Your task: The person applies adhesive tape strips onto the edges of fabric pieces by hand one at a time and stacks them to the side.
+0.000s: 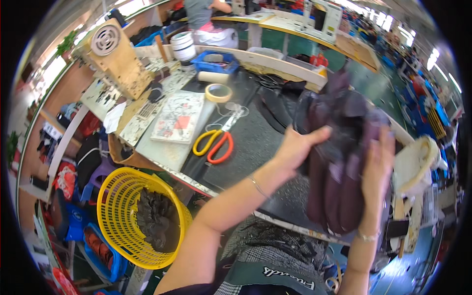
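Standing next to this bench, what I see is a person with both hands on a bundle of dark purple fabric pieces (339,162), held up over the right part of the dark bench top (255,142). Left hand (297,147) is pressed on the bundle's left side, fingers together and curled against the cloth, thumb sticking out over it. Right hand (378,162) is flat on the right side, fingers stretched up along the fabric and close together. So the bundle is basically squeezed between the two palms, with its lower end hanging near the bench's near edge.

Further left on the bench top lie scissors with orange and yellow handles (216,140), well apart from the hands. Just beyond them, toward the far edge, there's a roll of tape (219,92) lying flat, and beside the scissors a printed booklet (178,118) on a pale board. A blue tray (215,62) sits at the far side, with a wooden box that has a round grille (114,54) off to the far left.

Down off the bench's near left corner is a yellow plastic basket (118,216) with more dark fabric pieces (155,219) inside it.
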`<state>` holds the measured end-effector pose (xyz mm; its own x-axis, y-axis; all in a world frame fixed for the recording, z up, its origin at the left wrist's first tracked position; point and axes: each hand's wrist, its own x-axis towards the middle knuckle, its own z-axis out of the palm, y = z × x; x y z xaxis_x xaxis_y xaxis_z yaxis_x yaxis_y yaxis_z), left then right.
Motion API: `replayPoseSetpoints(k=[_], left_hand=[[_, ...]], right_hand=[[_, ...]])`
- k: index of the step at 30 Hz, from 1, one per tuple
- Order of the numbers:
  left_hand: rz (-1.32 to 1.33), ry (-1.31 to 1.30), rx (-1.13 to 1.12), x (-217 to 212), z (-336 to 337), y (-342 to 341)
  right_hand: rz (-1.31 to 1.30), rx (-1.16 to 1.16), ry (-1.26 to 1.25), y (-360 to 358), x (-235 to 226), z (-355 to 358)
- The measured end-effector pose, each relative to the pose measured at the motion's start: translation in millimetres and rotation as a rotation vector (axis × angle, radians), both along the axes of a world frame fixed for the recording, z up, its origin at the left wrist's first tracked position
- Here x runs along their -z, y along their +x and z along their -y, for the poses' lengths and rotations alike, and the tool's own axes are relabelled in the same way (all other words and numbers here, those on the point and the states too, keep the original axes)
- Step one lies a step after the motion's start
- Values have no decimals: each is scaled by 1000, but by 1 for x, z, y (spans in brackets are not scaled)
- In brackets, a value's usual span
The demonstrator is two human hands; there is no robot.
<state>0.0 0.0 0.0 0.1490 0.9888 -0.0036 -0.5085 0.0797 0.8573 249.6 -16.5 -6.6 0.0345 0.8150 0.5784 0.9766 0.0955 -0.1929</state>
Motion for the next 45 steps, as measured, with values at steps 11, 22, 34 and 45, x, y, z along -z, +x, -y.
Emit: replayPoseSetpoints(k=[11, 22, 34, 45], left_hand=[[-650, 335, 104, 44, 153, -43], [-944, 733, 748, 112, 221, 47], [-882, 948, 852, 52, 228, 163], [-202, 615, 960, -182, 174, 222]], right_hand=[[-817, -329, 31, 17, 1, 162], [-471, -265, -393, 31, 112, 319], [-733, 333, -364, 155, 46, 427], [-306, 281, -548, 157, -45, 448]])
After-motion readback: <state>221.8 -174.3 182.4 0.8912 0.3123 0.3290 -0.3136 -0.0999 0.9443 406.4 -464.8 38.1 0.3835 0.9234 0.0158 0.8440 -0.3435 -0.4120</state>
